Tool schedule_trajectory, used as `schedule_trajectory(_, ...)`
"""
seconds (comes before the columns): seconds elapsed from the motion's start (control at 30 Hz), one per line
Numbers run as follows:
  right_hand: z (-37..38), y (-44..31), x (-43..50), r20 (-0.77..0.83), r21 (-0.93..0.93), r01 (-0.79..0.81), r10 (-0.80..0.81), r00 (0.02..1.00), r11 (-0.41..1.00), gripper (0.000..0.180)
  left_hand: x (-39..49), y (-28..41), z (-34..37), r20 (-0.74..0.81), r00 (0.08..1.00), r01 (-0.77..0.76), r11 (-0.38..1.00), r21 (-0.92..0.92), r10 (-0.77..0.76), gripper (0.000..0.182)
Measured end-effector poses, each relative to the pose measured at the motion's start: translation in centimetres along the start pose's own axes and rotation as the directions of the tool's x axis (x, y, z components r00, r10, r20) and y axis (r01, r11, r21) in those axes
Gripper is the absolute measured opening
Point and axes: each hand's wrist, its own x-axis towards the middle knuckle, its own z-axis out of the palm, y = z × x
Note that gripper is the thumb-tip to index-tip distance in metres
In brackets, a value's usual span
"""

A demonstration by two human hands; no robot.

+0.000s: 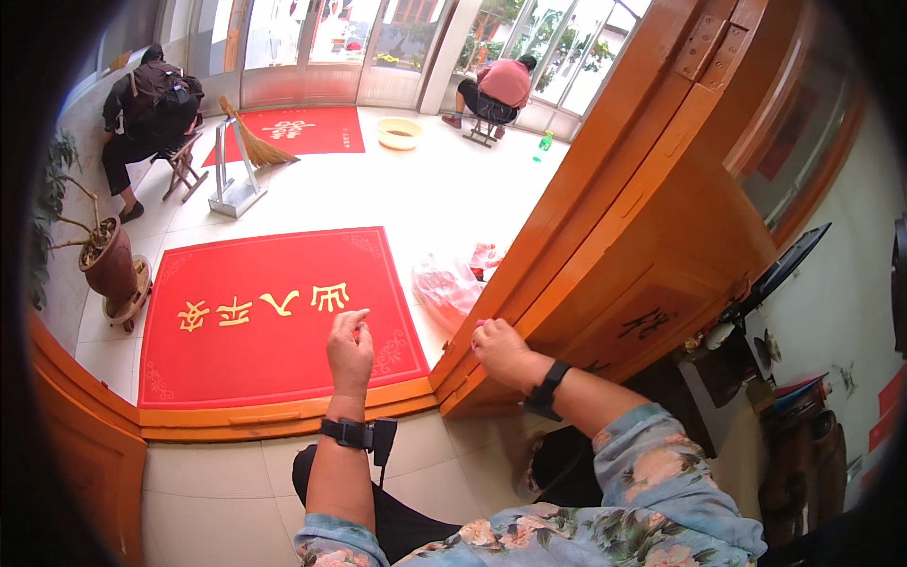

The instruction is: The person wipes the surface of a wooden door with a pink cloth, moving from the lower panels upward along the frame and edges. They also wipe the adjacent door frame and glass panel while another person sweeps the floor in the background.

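Note:
My right hand (502,349) is closed around a small pink thing, perhaps a cloth (481,324). Most of that thing is hidden by the fingers. The hand is at the edge of the orange wooden door frame (528,301), close to where the door panel (659,283) is hinged. My left hand (350,347) hangs in the air over the near right part of a red doormat (241,276) with yellow characters. Its fingers are loosely bent, with a gap by the thumb, and nothing shows in them. Both wrists carry black straps.
A wooden threshold (283,418) crosses before me. Beyond it are a pink plastic bag (446,283), a potted plant (110,262), a dustpan (237,197), a broom (258,145), a basin (400,133) and a green bottle (543,147). Two people (152,99) sit on folding stools.

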Motion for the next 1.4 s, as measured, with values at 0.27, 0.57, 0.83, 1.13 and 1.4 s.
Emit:
schedule_trajectory(0.27,-14.9,16.7,-4.6,-0.284,-0.220,-0.309,0.242,0.928,0.925,0.012,-0.4,-0.7,0.0,-0.013,1.000,0.016,0.999,-0.034,-0.017,0.021)
schedule_trajectory(0.57,-27.1,27.6,-6.5,-0.633,-0.265,-0.671,0.400,0.663,0.693,0.007,-0.6,-1.1,0.7,0.001,1.000,0.031,0.999,-0.010,-0.031,0.021)
schedule_trajectory(0.83,-14.8,18.2,-3.5,-0.582,-0.333,-0.540,0.282,0.763,0.773,0.009,-0.7,-0.9,0.8,0.012,1.000,0.002,0.999,0.043,-0.002,0.022)
schedule_trajectory(1.13,-1.0,2.2,-0.7,-0.096,-0.087,-0.037,0.029,0.995,0.995,0.025,-0.9,-1.1,0.3,0.009,1.000,0.013,0.999,0.041,-0.014,0.020)
schedule_trajectory(1.4,-14.2,11.8,-4.5,-0.666,0.314,-0.028,0.242,0.705,0.949,0.048,-0.9,-2.3,1.0,-0.008,1.000,0.020,1.000,-0.012,-0.020,0.023)
